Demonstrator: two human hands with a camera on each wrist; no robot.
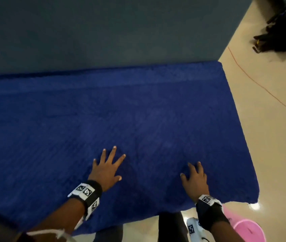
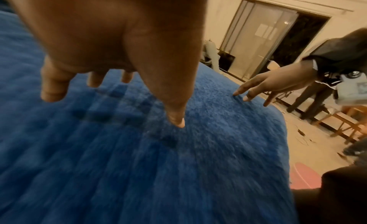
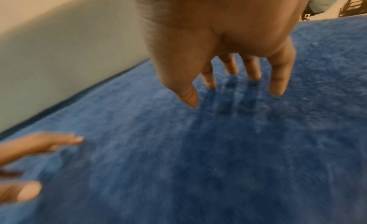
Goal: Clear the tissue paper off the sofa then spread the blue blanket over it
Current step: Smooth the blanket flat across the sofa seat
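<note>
Two bare hands work low over the blue blanket [image 1: 121, 110], which lies spread flat across the sofa seat, its far edge tucked against the grey backrest [image 1: 103, 32] and its near edge draped over the front toward the person. The blanket's long axis runs left to right across the head view, with its right end falling off beside the pale floor [image 1: 269, 119]. The left hand [image 1: 106, 169] sits near the middle of the front strip, its fingers [image 2: 175, 117] straight and splayed wide; the left wrist view shows them just above the pile with shadows beneath, so contact cannot be confirmed. The right hand [image 1: 195, 179] is closer to the blanket's right end, fingers [image 3: 278, 84] apart and only slightly bent, their tips touching or almost touching the fabric. Neither hand holds anything. No tissue paper shows anywhere on the sofa, so that part of the task appears done, and the spreading looks close to finished. Any last smoothing toward the right-hand corner would fall most naturally to the right hand, with the blanket stretching away ahead of both sets of fingers toward the backrest. A pink bucket [image 1: 248, 231] stands on the floor by the person's right wrist.
</note>
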